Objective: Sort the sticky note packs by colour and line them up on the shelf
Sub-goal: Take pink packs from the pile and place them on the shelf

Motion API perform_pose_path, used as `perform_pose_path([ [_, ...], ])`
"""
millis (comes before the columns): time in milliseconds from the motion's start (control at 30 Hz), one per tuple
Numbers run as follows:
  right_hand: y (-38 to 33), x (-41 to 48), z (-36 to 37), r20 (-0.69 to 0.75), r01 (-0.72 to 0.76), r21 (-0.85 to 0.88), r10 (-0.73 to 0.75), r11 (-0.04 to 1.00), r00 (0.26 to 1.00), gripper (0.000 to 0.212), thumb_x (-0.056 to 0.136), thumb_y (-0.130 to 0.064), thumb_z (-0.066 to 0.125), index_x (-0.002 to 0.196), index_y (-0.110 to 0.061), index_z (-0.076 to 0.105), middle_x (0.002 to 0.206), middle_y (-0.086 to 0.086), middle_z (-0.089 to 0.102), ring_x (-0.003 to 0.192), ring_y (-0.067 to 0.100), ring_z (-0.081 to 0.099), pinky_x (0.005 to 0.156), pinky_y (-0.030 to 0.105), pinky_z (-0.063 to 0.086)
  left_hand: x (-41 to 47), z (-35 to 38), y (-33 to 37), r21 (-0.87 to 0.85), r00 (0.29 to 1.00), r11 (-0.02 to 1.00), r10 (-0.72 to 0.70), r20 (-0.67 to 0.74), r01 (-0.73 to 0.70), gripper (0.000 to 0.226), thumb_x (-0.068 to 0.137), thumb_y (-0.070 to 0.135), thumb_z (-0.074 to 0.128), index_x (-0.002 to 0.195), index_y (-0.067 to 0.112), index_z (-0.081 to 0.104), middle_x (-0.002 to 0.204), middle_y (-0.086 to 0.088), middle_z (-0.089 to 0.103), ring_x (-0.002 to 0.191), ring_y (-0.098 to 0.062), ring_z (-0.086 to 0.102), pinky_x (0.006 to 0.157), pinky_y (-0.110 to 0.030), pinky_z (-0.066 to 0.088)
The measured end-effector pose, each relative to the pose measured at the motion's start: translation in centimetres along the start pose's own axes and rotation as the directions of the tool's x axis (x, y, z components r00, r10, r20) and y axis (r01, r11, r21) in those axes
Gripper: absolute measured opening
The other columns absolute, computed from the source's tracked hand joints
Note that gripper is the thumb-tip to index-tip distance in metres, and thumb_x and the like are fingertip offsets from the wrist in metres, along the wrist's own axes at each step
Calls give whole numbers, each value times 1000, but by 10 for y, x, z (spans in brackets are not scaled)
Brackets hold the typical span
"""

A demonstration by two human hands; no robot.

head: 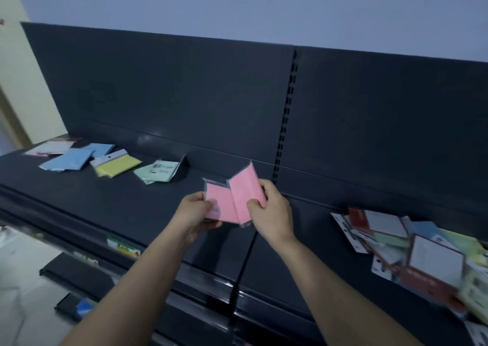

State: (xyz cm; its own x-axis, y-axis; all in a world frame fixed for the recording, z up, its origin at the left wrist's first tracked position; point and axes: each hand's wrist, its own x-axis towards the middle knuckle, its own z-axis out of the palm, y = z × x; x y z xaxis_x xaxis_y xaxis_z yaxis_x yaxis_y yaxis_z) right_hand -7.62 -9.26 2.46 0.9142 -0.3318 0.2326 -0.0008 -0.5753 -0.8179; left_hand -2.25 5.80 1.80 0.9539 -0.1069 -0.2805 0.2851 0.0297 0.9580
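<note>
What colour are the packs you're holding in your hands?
Pink. The two held packs show best in the head view.

Pink packs (232, 203); blue packs (71, 159); yellow pack (118, 165); pale green pack (155, 172); dark grey shelf (111, 208); mixed-colour pile (422, 256).

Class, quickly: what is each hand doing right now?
Left hand: fingers grip the lower pink pack.
Right hand: fingers pinch the tilted pink pack.

Nothing legible here. The white label (164, 168) on the green pack (144, 177) carries print too blurred to read. The coloured tag (124, 247) fronting the shelf (79, 200) is equally smeared.
</note>
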Motion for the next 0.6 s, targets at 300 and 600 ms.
perform_pose_path([
  [300,-6,47,60,97,6,52,-11,999,995,52,92,-8,57,138,-27,40,124,2,62,108,20,60,79,24,44,55,-40,5,18,999,1000,-19,-45,20,17,95,-3,46,88,8,57,91,-15,62,76,-23,62,55,-29,57],
  [600,14,105,99,218,-56,-76,72,996,973,60,91,-12,58,144,-27,35,138,1,52,120,23,53,92,28,43,112,-52,-4,284,992,958,81,-100,-50,47,77,-9,56,119,11,44,113,-11,61,94,-27,63,77,-44,58],
])
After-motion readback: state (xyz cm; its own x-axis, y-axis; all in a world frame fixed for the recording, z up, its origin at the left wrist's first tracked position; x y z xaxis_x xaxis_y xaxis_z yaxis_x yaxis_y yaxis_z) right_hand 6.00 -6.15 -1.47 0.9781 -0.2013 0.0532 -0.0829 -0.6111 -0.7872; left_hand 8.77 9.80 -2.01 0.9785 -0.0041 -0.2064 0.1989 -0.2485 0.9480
